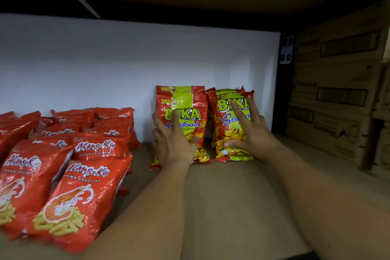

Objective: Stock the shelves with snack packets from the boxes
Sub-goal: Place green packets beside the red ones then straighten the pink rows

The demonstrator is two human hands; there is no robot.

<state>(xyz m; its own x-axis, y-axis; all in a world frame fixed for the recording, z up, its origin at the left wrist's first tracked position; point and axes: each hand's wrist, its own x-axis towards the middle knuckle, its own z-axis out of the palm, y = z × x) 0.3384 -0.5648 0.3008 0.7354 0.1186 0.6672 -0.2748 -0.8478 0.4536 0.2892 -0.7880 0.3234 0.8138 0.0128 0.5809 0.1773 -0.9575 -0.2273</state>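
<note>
Both my hands deep in shelf (pixel 221 186). Left hand (pixel 172 141) flat on left Bika stack (pixel 185 112), fingers straight and spread, thumb on front. Right hand (pixel 251 131) pressing right Bika stack (pixel 229 124), fingers straight, nothing gripped. Both stacks upright against white back wall (pixel 126 65). Prawn cracker packets (pixel 69 175) lean at left. Cartons (pixel 337 95) at right.

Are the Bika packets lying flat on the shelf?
No, the Bika packets stand upright against the white wall, steadied by the left hand and right hand.
</note>
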